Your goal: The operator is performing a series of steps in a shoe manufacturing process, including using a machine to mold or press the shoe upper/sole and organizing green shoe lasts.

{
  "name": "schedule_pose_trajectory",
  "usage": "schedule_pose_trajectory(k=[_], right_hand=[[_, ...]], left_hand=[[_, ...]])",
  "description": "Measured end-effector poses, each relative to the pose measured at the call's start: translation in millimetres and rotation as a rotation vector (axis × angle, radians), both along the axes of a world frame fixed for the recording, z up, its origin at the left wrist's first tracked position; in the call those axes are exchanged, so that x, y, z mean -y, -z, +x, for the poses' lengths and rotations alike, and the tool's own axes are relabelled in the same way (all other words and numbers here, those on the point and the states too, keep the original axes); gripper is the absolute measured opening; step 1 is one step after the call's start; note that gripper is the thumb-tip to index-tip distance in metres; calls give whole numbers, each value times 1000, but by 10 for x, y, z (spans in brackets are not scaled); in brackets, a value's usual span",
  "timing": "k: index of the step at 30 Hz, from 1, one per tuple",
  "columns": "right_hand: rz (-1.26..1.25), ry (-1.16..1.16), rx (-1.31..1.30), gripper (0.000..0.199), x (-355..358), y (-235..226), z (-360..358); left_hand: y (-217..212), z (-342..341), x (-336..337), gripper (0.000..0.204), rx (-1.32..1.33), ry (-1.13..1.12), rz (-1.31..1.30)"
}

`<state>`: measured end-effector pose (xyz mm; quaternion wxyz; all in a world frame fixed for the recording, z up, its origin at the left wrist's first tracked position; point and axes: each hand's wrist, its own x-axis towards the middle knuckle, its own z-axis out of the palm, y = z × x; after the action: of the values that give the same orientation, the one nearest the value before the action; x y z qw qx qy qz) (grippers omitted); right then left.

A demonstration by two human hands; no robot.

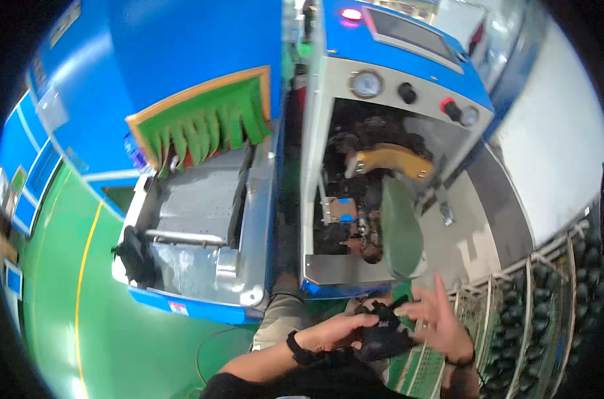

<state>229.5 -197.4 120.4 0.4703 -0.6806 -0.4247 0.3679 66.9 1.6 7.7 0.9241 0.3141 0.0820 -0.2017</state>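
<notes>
We see our left hand (335, 330) gripping a black shoe (383, 332) while our right hand (440, 318) hovers open just beside it. Ahead stand a blue machine (408, 60) and a steel conveyor (202, 226) with green flaps (209, 123).

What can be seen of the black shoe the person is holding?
The black shoe is dark and matte, apparently textile or synthetic, with a lumpy, soft upper; finer detail is blurred. It is held low in the view, in front of the blue and grey machine. The left hand grips it from the left side, while the right hand is beside it with fingers spread, touching its right edge.
</notes>
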Motion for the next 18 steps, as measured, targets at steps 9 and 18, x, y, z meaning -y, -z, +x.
schedule_pose_trajectory(k=[9, 18], right_hand=[[578, 298, -1186, 59, -1515, 233, 358], [244, 730, 302, 80, 1318, 893, -52]], left_hand=[[258, -146, 241, 66, 111, 469, 1301], [419, -75, 415, 24, -141, 176, 778]])
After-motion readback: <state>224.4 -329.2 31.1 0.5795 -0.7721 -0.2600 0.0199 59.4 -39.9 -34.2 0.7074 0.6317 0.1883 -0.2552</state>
